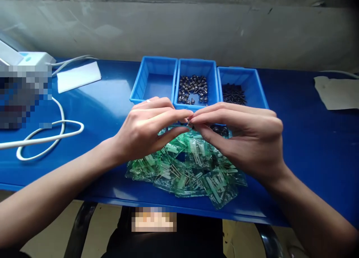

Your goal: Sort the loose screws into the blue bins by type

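Observation:
My left hand (146,132) and my right hand (244,140) meet fingertip to fingertip over the blue table, both pinched together on a tiny dark part (189,122) that I cannot make out clearly. Below them lies a heap of small green-tinted clear bags (185,172) with metal pieces inside. Just beyond my fingers stand three blue trays: the left tray (153,78) looks empty, the middle tray (196,69) holds small dark metal parts, the right tray (241,76) holds dark thin screws. A little pile of dark parts (221,130) sits under my right fingers.
A white cable (42,138) loops on the left of the blue table (308,145), beside a white device (30,58) and a white card (78,76). A crumpled white paper (336,93) lies at the far right. A grey wall runs behind.

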`<state>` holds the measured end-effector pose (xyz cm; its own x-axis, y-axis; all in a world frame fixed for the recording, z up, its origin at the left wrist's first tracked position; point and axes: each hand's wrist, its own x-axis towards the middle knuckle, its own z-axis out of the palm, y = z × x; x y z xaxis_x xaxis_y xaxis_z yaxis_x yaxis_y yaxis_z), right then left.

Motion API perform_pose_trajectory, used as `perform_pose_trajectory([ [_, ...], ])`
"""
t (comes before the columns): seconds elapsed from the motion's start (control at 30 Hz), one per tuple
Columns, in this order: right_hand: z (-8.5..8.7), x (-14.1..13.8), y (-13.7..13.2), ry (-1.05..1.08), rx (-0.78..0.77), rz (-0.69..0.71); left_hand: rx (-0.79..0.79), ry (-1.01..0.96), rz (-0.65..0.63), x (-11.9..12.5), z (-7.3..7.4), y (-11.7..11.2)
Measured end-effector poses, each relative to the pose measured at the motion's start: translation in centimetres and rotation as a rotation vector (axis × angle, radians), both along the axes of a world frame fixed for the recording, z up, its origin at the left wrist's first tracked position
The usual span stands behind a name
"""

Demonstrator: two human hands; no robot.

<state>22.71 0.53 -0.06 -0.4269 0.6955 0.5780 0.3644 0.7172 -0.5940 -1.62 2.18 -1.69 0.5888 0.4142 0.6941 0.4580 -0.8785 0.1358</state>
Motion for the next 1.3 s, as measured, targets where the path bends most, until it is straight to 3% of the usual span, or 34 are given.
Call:
perform_pose_trajectory([
  [0.27, -0.1, -0.3, 0.0, 0.021, 0.012, -0.046, -0.268, -0.318, -0.093, 1.1, -0.5, -0.2],
  [0.5, 0.2, -0.1, 0.0, 0.018, 0.069, -0.157, -0.276, -0.392, -0.044, 2.0, 0.6, 0.6],
  [0.77, -0.2, 0.2, 0.5, 0.161, -0.045, -0.194, -0.422, -0.424, -0.083, 3.1, 0.8, 1.2],
  [0.9, -0.1, 0.0, 0.2, 0.148, -0.048, -0.240, -0.336, -0.402, -0.040, 3.2, 0.3, 1.0],
  [1.07, 0.2, 0.1, 0.4, 0.132, -0.031, -0.343, -0.138, -0.274, 0.047, 2.6, 0.1, 2.9],
  [1.2, 0.8, 2.0, 1.7, 0.038, 0.159, -0.509, 0.031, -0.100, 0.147, 1.3, 1.9, 4.3],
  [1.3, 1.1, 4.2, 2.9, -0.071, 0.239, -0.654, 0.032, -0.010, 0.136, -0.6, 3.7, 4.1],
])
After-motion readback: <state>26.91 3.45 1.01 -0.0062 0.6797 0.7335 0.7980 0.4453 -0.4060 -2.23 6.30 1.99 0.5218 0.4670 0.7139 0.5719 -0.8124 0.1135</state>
